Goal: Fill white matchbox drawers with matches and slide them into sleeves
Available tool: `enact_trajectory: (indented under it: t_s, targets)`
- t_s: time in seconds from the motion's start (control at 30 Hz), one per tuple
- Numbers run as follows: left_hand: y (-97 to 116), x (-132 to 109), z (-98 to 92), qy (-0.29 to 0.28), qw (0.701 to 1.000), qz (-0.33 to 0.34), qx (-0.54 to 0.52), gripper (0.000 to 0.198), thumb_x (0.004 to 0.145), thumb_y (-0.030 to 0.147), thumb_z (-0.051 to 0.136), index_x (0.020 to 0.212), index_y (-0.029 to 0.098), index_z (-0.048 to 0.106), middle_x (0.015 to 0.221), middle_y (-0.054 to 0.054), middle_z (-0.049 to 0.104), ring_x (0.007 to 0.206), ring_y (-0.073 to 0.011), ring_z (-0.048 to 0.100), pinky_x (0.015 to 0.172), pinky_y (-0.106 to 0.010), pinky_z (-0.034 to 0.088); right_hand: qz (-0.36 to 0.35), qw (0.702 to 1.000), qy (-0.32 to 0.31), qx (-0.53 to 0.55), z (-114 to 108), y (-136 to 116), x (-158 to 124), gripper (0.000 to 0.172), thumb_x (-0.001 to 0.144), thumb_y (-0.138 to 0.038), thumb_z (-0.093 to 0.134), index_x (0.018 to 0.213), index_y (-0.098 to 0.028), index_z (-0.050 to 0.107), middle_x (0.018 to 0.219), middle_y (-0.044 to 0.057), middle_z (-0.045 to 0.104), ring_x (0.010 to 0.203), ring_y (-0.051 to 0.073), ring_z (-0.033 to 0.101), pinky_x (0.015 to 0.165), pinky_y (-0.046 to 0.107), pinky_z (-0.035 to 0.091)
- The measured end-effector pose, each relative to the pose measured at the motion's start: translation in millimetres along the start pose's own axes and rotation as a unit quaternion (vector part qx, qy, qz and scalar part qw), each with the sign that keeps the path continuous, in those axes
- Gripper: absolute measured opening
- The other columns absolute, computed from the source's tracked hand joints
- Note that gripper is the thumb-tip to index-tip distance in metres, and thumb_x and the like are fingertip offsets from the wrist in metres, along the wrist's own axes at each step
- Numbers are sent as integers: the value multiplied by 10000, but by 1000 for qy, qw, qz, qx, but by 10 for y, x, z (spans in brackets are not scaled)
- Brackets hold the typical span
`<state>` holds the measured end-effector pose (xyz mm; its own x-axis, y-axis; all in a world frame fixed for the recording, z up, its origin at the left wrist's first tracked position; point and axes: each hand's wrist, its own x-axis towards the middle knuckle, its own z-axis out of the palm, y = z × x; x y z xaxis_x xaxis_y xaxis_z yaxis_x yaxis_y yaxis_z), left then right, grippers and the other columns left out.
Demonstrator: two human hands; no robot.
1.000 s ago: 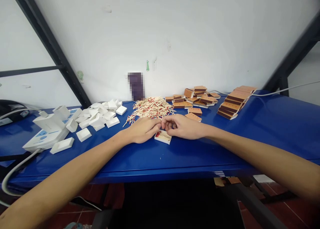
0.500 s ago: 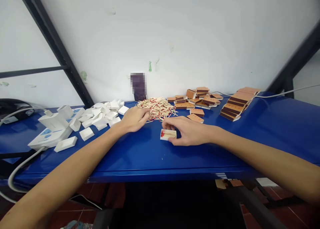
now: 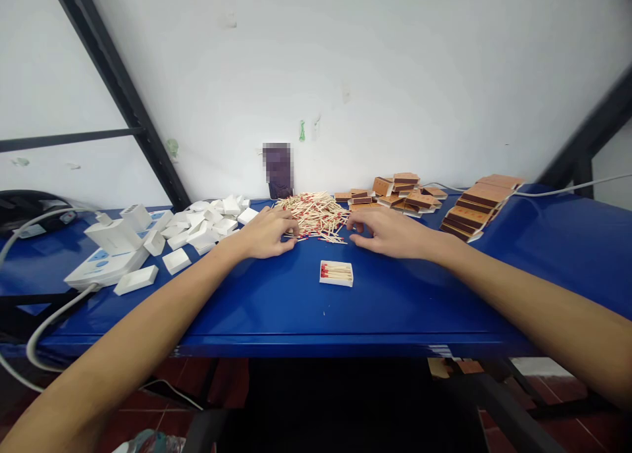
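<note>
A heap of loose red-tipped matches point(image 3: 316, 214) lies against the wall in the middle of the blue table. At its left edge is my left hand point(image 3: 269, 234), the fingers bent and the thumb apart, touching or nearly touching the matches. My right hand point(image 3: 390, 234) is at the heap's right edge with thumb and fingers parted and nothing visible between them. In front of both hands, a white matchbox tray point(image 3: 336, 283) holds a layer of matches, their red heads to the left. No hand touches this tray.
White matchbox trays point(image 3: 205, 224) are piled left of the heap, near a white power adapter point(image 3: 111, 236) and cables. Brown matchbox sleeves point(image 3: 407, 193) lie behind my right hand. Further right leans a stack of matchboxes point(image 3: 481, 206). A dark pixelated object point(image 3: 280, 170) stands at the wall.
My right hand has let go of the filled tray and moved up to the match heap. The tray's matches now show fully. My left hand's thumb has parted from its fingers.
</note>
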<state>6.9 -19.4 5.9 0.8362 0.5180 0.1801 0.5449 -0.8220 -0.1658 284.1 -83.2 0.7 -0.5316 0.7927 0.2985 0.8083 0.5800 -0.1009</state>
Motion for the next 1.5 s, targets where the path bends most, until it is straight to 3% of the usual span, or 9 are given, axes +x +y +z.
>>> enact_trajectory:
  t_s: [0.13, 0.37, 0.67, 0.9, 1.23, 1.5]
  targets:
    - [-24, 0, 8, 7, 1000, 6, -4, 231, 875, 325, 502, 954, 190, 672, 966, -72, 638, 940, -241, 547, 796, -346, 341, 1, 1000, -21, 4, 91, 42, 8, 224, 907, -352, 541, 964, -169, 657, 947, 99, 674, 842, 231, 598, 706, 335, 399]
    - [-1, 2, 1, 1, 1000, 2, -13, 213, 870, 281, 492, 936, 183, 669, 950, -64, 648, 914, -229, 569, 775, -332, 338, -17, 1000, -14, -6, 211, -144, 46, 270, 985, -339, 448, 1079, -175, 640, 1000, 110, 640, 919, 243, 596, 726, 332, 418]
    - [110, 25, -13, 2, 992, 65, -105, 190, 823, 142, 487, 892, 176, 661, 857, -38, 652, 834, -178, 576, 787, -299, 390, -9, 1000, 19, 16, 336, -119, 84, 251, 982, -306, 459, 1028, -180, 671, 989, 85, 575, 886, 208, 582, 762, 324, 431]
    - [192, 26, -36, -6, 983, 101, -155, 215, 852, 102, 453, 879, 186, 650, 878, -28, 659, 855, -168, 575, 807, -300, 412, -30, 998, 7, 49, 296, -133, 69, 179, 934, -214, 506, 956, -165, 677, 945, 78, 603, 859, 201, 573, 745, 313, 423]
    - [266, 50, 21, 14, 981, 72, -182, 224, 834, 105, 480, 902, 160, 687, 904, -47, 700, 852, -169, 621, 821, -308, 465, -65, 996, 11, 66, 301, -158, 62, 148, 917, -196, 520, 916, -172, 665, 918, 72, 648, 839, 197, 579, 755, 317, 421]
    - [317, 54, 60, 29, 981, 62, -182, 240, 850, 168, 485, 976, 163, 690, 921, -53, 693, 835, -172, 615, 814, -327, 472, -52, 996, 8, 72, 294, -174, 71, 122, 917, -211, 526, 898, -176, 641, 896, 67, 657, 823, 199, 574, 751, 316, 406]
